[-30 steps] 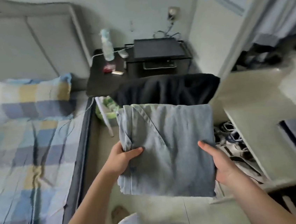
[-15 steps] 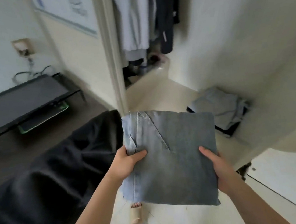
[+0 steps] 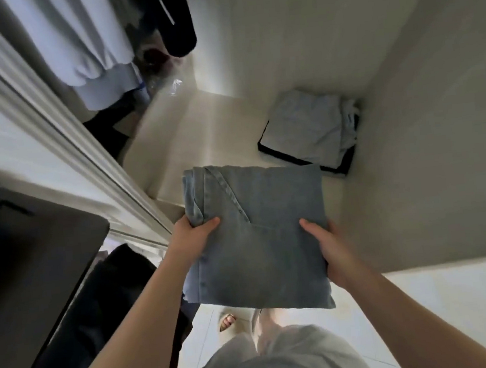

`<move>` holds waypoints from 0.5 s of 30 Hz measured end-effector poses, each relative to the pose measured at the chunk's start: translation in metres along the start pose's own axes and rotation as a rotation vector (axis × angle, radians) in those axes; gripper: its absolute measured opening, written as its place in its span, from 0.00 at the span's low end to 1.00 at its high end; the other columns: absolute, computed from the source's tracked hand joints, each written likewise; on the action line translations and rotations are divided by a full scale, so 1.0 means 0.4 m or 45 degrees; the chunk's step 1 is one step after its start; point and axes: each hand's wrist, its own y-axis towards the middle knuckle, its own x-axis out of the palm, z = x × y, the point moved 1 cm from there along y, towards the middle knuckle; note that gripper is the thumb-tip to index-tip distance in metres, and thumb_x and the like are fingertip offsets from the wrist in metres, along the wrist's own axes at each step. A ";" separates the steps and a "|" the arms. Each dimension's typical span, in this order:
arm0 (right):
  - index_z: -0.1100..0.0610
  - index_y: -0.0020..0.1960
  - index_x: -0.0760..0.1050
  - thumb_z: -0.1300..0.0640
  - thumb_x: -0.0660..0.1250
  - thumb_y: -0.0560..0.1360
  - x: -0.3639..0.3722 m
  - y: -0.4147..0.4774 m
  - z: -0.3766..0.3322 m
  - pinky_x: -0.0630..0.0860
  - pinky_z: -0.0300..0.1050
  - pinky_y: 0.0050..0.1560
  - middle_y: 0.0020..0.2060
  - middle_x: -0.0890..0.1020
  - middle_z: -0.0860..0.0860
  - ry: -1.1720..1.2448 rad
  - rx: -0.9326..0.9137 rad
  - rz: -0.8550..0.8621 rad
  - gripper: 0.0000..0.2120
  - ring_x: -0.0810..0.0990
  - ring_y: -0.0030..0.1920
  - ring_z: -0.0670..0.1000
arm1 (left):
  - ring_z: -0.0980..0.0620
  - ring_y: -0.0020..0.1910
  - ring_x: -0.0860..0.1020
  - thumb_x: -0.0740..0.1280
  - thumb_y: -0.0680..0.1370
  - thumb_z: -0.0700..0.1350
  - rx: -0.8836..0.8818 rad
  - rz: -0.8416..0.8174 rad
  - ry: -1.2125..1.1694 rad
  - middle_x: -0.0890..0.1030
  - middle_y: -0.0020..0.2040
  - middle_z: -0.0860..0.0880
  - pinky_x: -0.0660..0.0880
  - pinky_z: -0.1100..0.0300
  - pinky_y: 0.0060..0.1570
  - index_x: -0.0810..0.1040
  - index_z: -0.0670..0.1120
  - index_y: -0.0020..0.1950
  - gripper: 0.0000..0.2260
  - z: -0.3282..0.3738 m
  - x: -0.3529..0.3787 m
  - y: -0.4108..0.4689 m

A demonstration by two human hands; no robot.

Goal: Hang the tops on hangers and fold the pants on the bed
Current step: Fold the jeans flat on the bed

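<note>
Folded light-blue denim pants [image 3: 260,242] are held flat in the air in front of me, over the edge of a pale wardrobe shelf [image 3: 200,134]. My left hand [image 3: 195,238] grips their left edge, thumb on top. My right hand [image 3: 329,249] holds the right edge, thumb on top and fingers underneath. A stack of folded clothes [image 3: 308,129], pale blue on top and dark below, lies in the shelf's back right corner. Tops [image 3: 86,44] hang in the wardrobe section at upper left.
A white wardrobe frame [image 3: 60,137] runs diagonally at left. A dark desk [image 3: 34,265] fills the lower left, with a black garment [image 3: 104,303] draped beside it. The shelf's side wall [image 3: 425,134] rises at right. My sandalled foot [image 3: 227,321] stands on the pale floor.
My view has swung from the bed and desk round to the wardrobe. The folded pants, held in both hands throughout, have come closer to the shelf with the folded stack.
</note>
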 end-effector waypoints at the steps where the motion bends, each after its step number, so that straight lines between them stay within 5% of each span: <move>1: 0.54 0.62 0.76 0.52 0.75 0.73 0.012 0.022 0.000 0.81 0.52 0.51 0.53 0.86 0.51 -0.008 -0.009 0.015 0.19 0.86 0.51 0.54 | 0.44 0.54 0.83 0.77 0.73 0.47 -0.019 0.016 0.025 0.85 0.55 0.45 0.79 0.47 0.59 0.81 0.41 0.63 0.21 0.004 0.003 0.023; 15: 0.54 0.59 0.78 0.54 0.72 0.76 0.158 0.251 0.038 0.77 0.61 0.63 0.55 0.84 0.52 -0.106 0.156 0.072 0.12 0.83 0.56 0.57 | 0.39 0.52 0.81 0.73 0.74 0.54 -0.119 0.259 0.553 0.83 0.53 0.42 0.80 0.46 0.51 0.78 0.42 0.62 0.22 0.000 -0.016 0.266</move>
